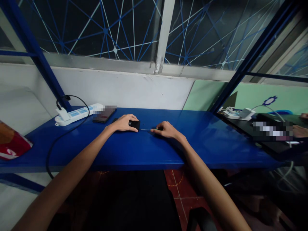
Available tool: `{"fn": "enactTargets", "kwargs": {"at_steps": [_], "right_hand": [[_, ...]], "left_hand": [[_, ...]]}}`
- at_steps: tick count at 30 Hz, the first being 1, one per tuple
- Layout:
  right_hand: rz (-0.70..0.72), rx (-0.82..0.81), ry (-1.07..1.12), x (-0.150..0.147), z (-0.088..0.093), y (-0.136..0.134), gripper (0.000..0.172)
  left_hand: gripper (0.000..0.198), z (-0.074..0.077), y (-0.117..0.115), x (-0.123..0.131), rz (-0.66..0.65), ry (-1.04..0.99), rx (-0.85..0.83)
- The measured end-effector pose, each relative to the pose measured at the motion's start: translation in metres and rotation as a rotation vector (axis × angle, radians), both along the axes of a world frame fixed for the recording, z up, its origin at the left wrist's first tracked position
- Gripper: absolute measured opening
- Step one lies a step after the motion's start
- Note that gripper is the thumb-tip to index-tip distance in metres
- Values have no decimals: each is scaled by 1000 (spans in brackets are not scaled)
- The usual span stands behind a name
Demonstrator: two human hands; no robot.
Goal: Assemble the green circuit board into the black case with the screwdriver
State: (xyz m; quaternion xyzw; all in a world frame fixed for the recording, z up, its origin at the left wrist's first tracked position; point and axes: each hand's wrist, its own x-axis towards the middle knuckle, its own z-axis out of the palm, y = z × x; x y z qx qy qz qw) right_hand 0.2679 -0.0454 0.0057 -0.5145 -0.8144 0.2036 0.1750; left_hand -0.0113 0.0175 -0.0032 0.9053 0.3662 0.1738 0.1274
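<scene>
My left hand (124, 123) rests on a small black device (134, 124) lying on the blue table (144, 147), its fingers curled over the device's top. My right hand (166, 130) sits just to the right, fingers pinched on a thin metal tool (145, 129) whose tip points left at the device's edge. Both forearms reach in from the bottom of the view.
A white power strip (77, 114) with a plug and black cable lies at the table's back left, beside a dark phone (104, 115). A red bag (12, 144) sits at the far left edge. Another person's hands (303, 126) and a second desk are at the right.
</scene>
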Motion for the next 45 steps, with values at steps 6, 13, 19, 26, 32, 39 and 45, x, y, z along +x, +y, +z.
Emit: {"fn": "enactTargets", "kwargs": {"at_steps": [6, 13, 19, 26, 32, 39, 45], "right_hand": [[-14, 49, -3, 0, 0, -1, 51], [-29, 65, -33, -1, 5, -2, 45], [40, -21, 1, 8, 6, 2, 35], [50, -36, 97, 11, -1, 5, 33], [62, -42, 102, 4, -1, 1, 34], [69, -54, 19, 1, 0, 0, 46], [78, 112, -106, -1, -1, -5, 41]], "left_hand": [[63, 1, 0, -1, 5, 5, 0], [65, 2, -3, 1, 23, 15, -25], [61, 2, -4, 1, 18, 7, -4], [63, 0, -1, -1, 1, 24, 17], [68, 6, -6, 2, 20, 56, -30], [67, 4, -6, 2, 25, 32, -45], [64, 3, -7, 2, 6, 8, -31]]}}
